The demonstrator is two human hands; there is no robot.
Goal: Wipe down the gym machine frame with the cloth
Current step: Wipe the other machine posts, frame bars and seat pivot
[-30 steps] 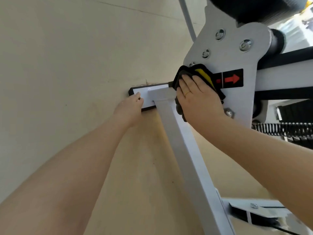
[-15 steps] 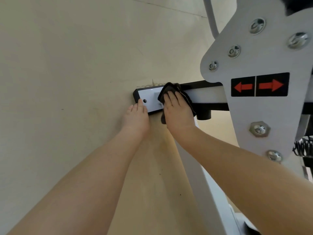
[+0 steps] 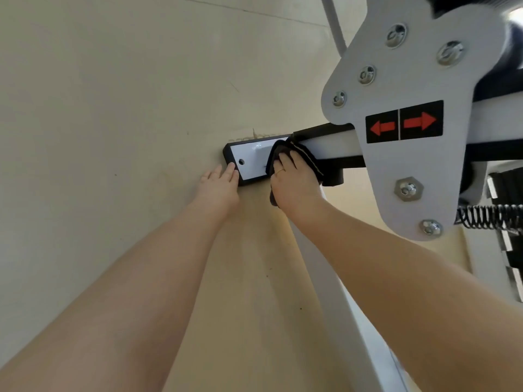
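Note:
A white gym machine frame (image 3: 336,147) runs along the floor, ending in a black-edged foot plate (image 3: 252,162) with a small hole. My right hand (image 3: 294,188) presses a dark cloth (image 3: 304,158) flat onto the frame where the bar meets the foot plate, fingers straight over the cloth. My left hand (image 3: 219,183) rests on the floor with its fingertips touching the left corner of the foot plate. A white diagonal frame tube (image 3: 334,292) runs down under my right forearm.
A big white bracket plate (image 3: 407,171) with bolts and a black sticker with two red arrows (image 3: 404,121) hangs close at the right. A black coil spring (image 3: 489,216) sits at the right edge. Beige floor (image 3: 113,108) fills the left.
My right hand slid the cloth from the bracket plate leftward and down to the foot plate end of the bar. The view moved closer. My left hand stayed by the plate's corner.

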